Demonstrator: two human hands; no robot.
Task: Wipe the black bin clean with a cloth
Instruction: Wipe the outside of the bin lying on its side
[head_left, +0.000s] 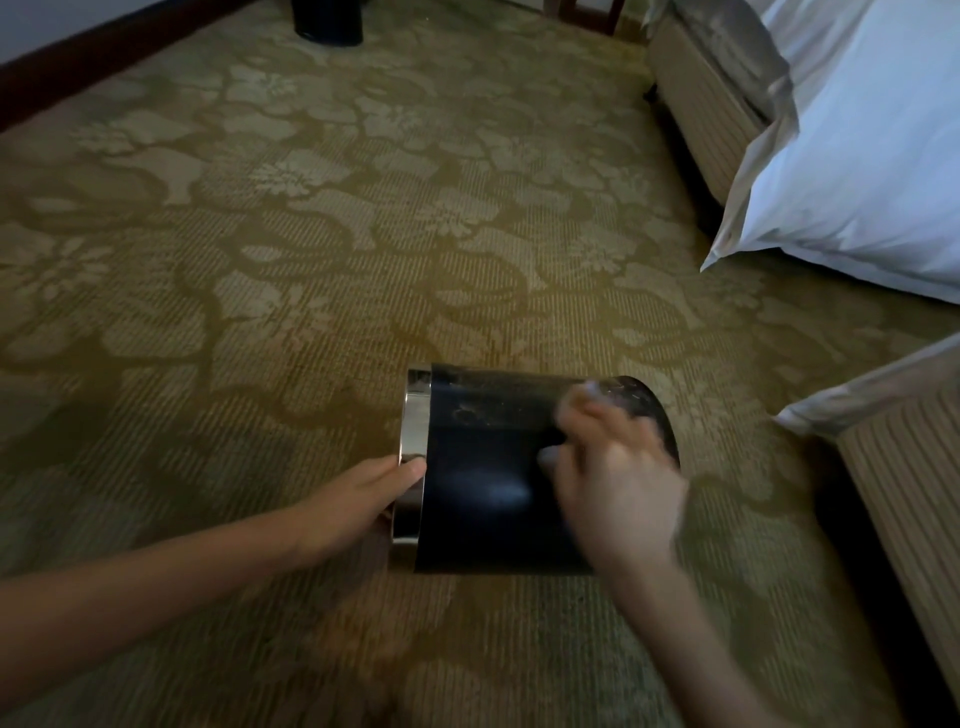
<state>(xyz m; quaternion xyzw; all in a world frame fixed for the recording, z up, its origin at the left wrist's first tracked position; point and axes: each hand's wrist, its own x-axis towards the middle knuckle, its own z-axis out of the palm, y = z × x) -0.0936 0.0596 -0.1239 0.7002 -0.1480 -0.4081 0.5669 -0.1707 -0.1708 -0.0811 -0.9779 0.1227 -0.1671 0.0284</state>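
Patterned carpet (311, 234), black bin (483, 499) laid on its side.
Its chrome rim (413, 415) is clamped by the left hand (358, 499); a pale cloth (587, 395) is pressed under the blurred right hand (618, 488), grip unreadable. Rolling could be caused by hard strokes.

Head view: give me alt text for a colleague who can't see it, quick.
A black bin lies on its side on patterned carpet; the left hand grips its chrome rim while the right hand, motion-blurred, presses a pale cloth to its side, grip unreadable. White bedding hangs at the right.
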